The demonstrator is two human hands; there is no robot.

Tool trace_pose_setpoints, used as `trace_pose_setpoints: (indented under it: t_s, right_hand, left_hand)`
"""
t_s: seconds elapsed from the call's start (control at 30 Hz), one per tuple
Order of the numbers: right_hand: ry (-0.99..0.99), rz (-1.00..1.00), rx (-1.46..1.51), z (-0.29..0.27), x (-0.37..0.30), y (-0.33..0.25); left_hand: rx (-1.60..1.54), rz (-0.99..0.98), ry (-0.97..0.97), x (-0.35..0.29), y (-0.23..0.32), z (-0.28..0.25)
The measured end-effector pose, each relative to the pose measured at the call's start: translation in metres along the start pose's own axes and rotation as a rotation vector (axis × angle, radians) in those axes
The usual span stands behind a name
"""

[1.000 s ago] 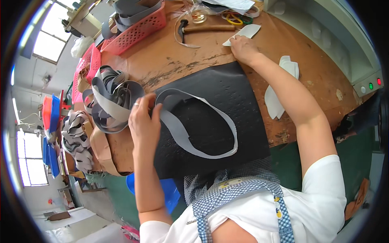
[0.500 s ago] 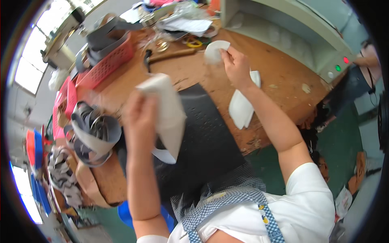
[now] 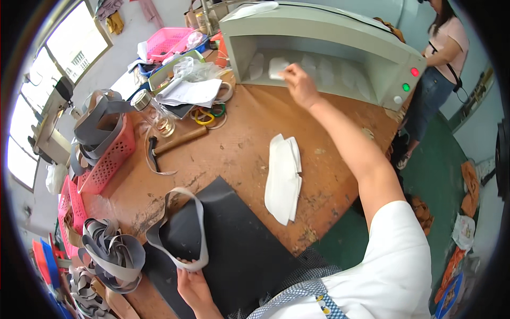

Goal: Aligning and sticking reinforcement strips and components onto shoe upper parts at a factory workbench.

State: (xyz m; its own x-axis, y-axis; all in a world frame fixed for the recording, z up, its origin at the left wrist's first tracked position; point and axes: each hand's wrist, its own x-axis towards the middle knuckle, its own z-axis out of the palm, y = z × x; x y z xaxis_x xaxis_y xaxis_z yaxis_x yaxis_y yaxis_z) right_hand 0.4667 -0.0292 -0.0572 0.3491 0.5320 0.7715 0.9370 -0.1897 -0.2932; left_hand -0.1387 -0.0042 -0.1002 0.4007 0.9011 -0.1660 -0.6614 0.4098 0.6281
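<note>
My right hand [image 3: 302,85] reaches to the opening of a pale grey box-shaped machine [image 3: 404,66], fingers pinched on a small white curved piece [image 3: 277,68]. Several similar white pieces [image 3: 325,72] lie inside on the machine's floor. Down at the lower middle, my left hand [image 3: 194,290] grips the near end of a looped light-grey band [image 3: 203,228], which stands on edge over a black mat [image 3: 239,250]. To the right of the mat, a loose stack of white cut pieces [image 3: 281,181] rests on the wooden table [image 3: 239,149].
A hammer [image 3: 180,141], a glass jar [image 3: 156,117] and yellow-handled scissors [image 3: 202,116] lie at the back left. Pink baskets [image 3: 114,159] and coiled grey bands [image 3: 114,258] line the left side. A person [image 3: 443,58] stands beyond the machine's right end.
My right hand has carried the white piece from over the table to the machine's opening. My left hand has lowered toward the mat with the band. The view has shifted, showing more of the machine.
</note>
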Motion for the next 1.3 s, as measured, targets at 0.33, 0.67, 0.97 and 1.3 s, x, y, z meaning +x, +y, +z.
trace_pose_setpoints:
  t_s: [0.33,0.67,0.97,1.3]
  right_hand:
    - [-0.443,0.506,-0.358,0.118,0.098,0.033]
    - [-0.436,0.906,-0.303,0.204,0.130,0.100]
    - [-0.372,0.570,-0.086,0.113,0.140,0.103]
    - [-0.514,0.449,0.583,-0.077,0.006,-0.162]
  left_hand:
    - [1.285,0.410,0.551,-0.079,-0.010,0.019]
    - [1.579,0.338,0.575,-0.078,-0.015,0.017]
    - [1.535,0.431,0.410,-0.053,-0.020,0.028]
    - [1.486,0.768,0.204,-0.081,-0.011,0.024]
